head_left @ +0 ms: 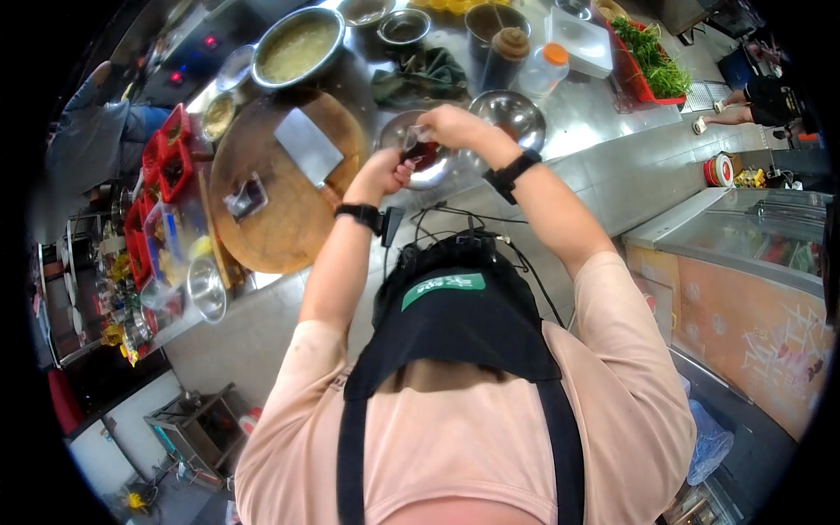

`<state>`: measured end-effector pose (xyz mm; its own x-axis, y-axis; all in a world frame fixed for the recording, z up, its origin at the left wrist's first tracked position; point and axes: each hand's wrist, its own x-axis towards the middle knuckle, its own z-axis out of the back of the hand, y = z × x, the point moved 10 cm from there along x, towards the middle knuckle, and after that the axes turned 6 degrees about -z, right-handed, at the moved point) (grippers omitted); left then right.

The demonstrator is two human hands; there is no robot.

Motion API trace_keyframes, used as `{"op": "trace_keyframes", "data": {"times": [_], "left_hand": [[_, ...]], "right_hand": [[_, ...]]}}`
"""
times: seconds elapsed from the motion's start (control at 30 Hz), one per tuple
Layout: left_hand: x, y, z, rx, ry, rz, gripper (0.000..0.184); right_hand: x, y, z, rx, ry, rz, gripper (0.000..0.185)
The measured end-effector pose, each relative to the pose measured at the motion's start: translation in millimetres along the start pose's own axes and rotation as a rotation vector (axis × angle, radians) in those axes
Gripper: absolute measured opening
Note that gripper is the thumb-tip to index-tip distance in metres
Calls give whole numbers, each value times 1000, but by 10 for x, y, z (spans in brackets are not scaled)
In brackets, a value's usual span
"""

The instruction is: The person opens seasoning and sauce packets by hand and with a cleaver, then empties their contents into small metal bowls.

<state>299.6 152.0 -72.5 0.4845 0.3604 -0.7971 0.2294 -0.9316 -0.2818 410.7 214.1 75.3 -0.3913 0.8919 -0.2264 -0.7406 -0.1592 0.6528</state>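
Over a steel bowl (426,175) with something reddish-brown in it, both my hands hold a small clear plastic packet (414,140) with dark contents. My left hand (386,170) is closed around its lower, dark end. My right hand (448,128) pinches the upper clear end. A similar dark packet (247,198) lies on the round wooden chopping board (262,236) to the left. A cleaver (308,147) rests on that board, blade away and handle towards my left forearm. Another steel bowl (516,118) sits just right of my right hand.
Behind the hands are a dark cloth (422,83), a large pot of pale liquid (302,48) and an orange-capped jar (545,68). Red baskets (166,157) line the left side. Greens fill a red crate (652,66) at right. Other people stand far left and far right.
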Motion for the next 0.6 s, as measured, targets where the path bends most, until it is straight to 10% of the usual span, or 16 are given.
{"op": "trace_keyframes", "data": {"times": [0.6], "left_hand": [[13, 76, -67, 54, 30, 6, 24]], "right_hand": [[52, -87, -127, -55, 22, 39, 42]]}}
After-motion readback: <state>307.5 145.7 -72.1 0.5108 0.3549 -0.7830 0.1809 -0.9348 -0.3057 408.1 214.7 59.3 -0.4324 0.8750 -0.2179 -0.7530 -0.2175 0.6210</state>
